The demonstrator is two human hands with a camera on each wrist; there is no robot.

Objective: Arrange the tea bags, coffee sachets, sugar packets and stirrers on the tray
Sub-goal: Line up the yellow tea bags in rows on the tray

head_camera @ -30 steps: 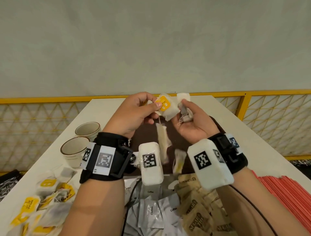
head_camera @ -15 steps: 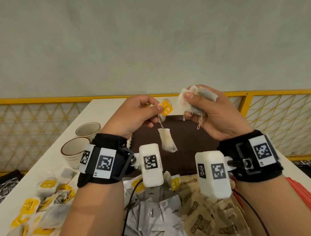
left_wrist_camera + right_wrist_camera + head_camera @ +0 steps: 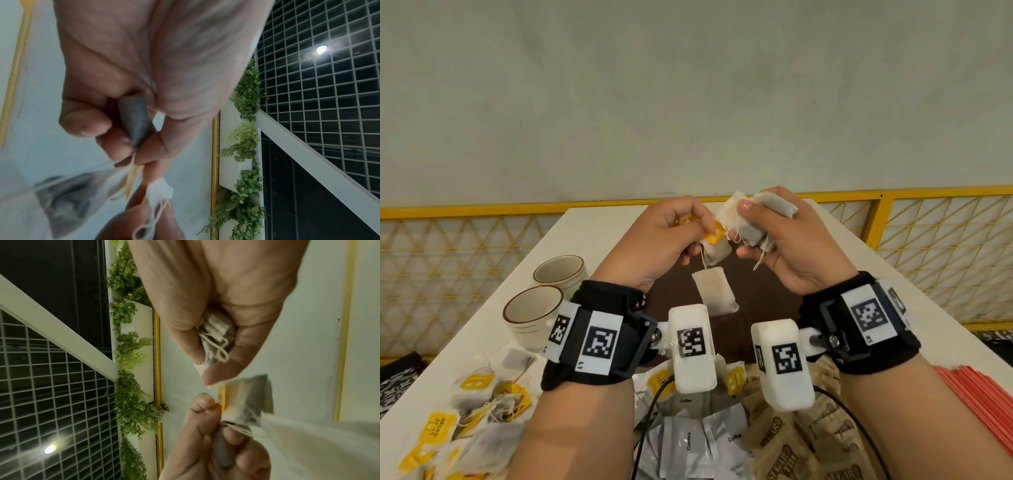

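holding both hands up over the dark tray [image 3: 763, 301], close together, nearly touching at the fingertips. left hand [image 3: 664, 240] pinched a yellow tag [image 3: 715, 233] between thumb and fingers, fingers curled; a second tea bag sat bunched inside that fist in the left wrist view [image 3: 136, 123]. from the tag a string ran down to a hanging tea bag [image 3: 715, 296], dangling free above the tray, tilted, not touching it. right hand [image 3: 784, 240] was clenched round a bundle of tea bags [image 3: 746, 219], thumb pressed on top, loose strings trailing below the palm; right wrist view showed the same wad and looped string [image 3: 216, 337].

on the white table [image 3: 945, 329]: loose pile of tea bags with yellow tags [image 3: 472, 411] at near left, white coffee sachets [image 3: 688, 442] near centre, brown sugar packets [image 3: 808, 445] just right of them, red stirrers [image 3: 976, 404] at the right edge. two more yellow-tagged bags lay at the tray's near edge, partly hidden by the wrist cameras. two stacked-looking cups [image 3: 534, 308] stood left of the tray. yellow railing [image 3: 482, 210] ran behind the table.
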